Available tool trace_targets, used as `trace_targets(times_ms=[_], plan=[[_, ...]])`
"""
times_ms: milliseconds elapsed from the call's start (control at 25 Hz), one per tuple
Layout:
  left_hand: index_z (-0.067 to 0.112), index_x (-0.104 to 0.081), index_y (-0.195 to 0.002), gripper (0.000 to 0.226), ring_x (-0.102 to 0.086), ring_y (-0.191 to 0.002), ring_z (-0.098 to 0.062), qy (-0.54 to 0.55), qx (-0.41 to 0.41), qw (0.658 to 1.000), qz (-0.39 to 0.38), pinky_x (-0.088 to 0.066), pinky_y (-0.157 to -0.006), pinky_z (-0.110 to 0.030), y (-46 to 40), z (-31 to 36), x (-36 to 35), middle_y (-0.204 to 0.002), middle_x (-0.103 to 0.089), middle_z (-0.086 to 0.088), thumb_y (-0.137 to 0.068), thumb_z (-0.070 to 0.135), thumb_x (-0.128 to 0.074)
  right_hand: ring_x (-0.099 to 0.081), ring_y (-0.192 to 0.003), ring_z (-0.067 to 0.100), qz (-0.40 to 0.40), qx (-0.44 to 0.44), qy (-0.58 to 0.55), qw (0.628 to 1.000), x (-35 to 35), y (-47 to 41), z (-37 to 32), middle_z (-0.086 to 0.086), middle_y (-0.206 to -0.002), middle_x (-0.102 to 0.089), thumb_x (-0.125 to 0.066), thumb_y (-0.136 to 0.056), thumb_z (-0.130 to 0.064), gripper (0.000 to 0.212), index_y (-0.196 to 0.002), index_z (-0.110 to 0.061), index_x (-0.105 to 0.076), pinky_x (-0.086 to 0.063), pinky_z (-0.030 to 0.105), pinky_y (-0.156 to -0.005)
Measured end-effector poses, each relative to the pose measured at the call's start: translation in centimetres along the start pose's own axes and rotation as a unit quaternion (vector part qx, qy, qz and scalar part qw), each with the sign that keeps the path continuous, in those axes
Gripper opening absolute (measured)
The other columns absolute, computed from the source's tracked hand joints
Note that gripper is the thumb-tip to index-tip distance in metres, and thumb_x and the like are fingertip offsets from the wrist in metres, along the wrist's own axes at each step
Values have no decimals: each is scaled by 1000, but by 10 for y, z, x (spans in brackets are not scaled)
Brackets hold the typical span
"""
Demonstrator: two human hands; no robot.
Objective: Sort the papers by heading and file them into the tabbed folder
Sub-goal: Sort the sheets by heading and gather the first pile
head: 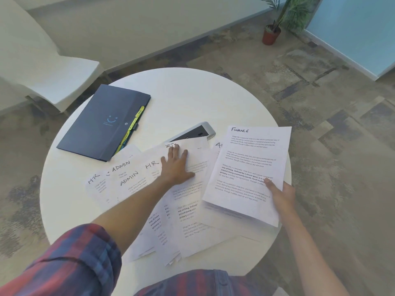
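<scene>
Several white papers (pixel 136 180) lie fanned across the round white table (pixel 192 92), with handwritten headings HR and ADMIN showing. My left hand (pixel 176 165) presses flat, fingers spread, on a sheet whose heading is partly covered. My right hand (pixel 282 194) grips the lower right edge of a small stack topped by a sheet headed FINANCE (pixel 248 163), lifted slightly above the spread. A dark blue tabbed folder (pixel 104 122) lies closed at the table's far left, yellow and green tabs poking from its right edge.
A grey and black device (pixel 198 131) lies partly under the papers behind my left hand. A white chair (pixel 42 67) stands at the far left. A potted plant (pixel 273 30) is on the patterned carpet at the back right.
</scene>
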State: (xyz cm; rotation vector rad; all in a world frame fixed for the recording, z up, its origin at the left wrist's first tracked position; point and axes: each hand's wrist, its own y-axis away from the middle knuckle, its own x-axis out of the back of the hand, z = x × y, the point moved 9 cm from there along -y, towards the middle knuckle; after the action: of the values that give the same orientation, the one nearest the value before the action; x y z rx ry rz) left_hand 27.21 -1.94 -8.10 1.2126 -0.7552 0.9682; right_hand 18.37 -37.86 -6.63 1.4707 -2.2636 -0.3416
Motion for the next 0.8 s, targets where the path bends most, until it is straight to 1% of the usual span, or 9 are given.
trace_targets(times_ms=[80,160,280,360,440,520,640,760,800], plan=[[27,-15,-155,113,18,-150,-35,17,-1,999,-32,-6,-116,-65,3,3,-9,-163,15,-17,-66,66,-75,-68,-82,12,7,-6,1,1000,9,-1,5,-9,-92,-72,-71,-92,-20,7,-98,-22,-71,-51,26,-68],[31,-10,-156,124,26,-148,-36,17,-6,999,-48,2,-115,-67,4,5,-13,-161,25,-18,-60,70,-77,-66,-78,9,20,-6,-1,1000,17,1,5,-9,-89,-71,-72,-91,-18,7,-92,-24,-69,-49,24,-65],[32,-1,-157,133,34,-144,-36,0,-13,998,-67,9,-115,-66,7,4,-17,-158,34,-16,-56,70,-79,-67,-74,5,30,-15,2,999,22,2,8,-16,-82,-70,-72,-91,-19,5,-94,-22,-70,-49,24,-61],[31,-1,-156,133,35,-144,-35,-8,-21,997,-69,10,-115,-65,8,3,-16,-158,34,-16,-55,69,-79,-68,-67,-2,34,-19,3,999,24,2,9,-21,-75,-71,-73,-90,-20,5,-94,-24,-71,-49,23,-58],[26,-6,-157,127,31,-146,-34,-22,-33,998,-44,9,-116,-63,13,5,-12,-160,28,-17,-60,72,-74,-68,-66,-4,32,-20,3,999,24,2,10,-23,-72,-72,-73,-90,-21,6,-89,-26,-71,-50,23,-59],[20,-18,-155,108,19,-151,-32,-20,-28,999,14,2,-120,-60,21,4,-5,-164,16,-17,-72,71,-65,-69,-72,3,28,-20,2,999,22,1,10,-22,-73,-73,-74,-90,-21,9,-85,-29,-71,-51,26,-64],[14,-33,-148,78,-3,-153,-31,16,23,994,103,-8,-122,-54,46,-13,0,-165,-6,-16,-87,56,-56,-70,-82,16,21,-16,5,1000,17,0,9,-18,-82,-73,-74,-89,-21,9,-85,-29,-72,-53,32,-78],[14,-37,-147,73,-9,-152,-29,33,43,991,125,-8,-122,-51,75,-31,-12,-164,-15,-14,-87,52,-56,-70,-88,19,3,-6,8,1000,7,2,5,-16,-89,-73,-74,-90,-21,6,-91,-27,-72,-54,35,-82],[14,-38,-147,74,-11,-152,-29,34,44,990,130,-9,-122,-51,85,-36,-16,-163,-17,-13,-87,52,-57,-70,-90,21,-1,-2,13,1000,4,4,3,-12,-92,-74,-73,-90,-21,6,-94,-25,-72,-54,37,-84]])
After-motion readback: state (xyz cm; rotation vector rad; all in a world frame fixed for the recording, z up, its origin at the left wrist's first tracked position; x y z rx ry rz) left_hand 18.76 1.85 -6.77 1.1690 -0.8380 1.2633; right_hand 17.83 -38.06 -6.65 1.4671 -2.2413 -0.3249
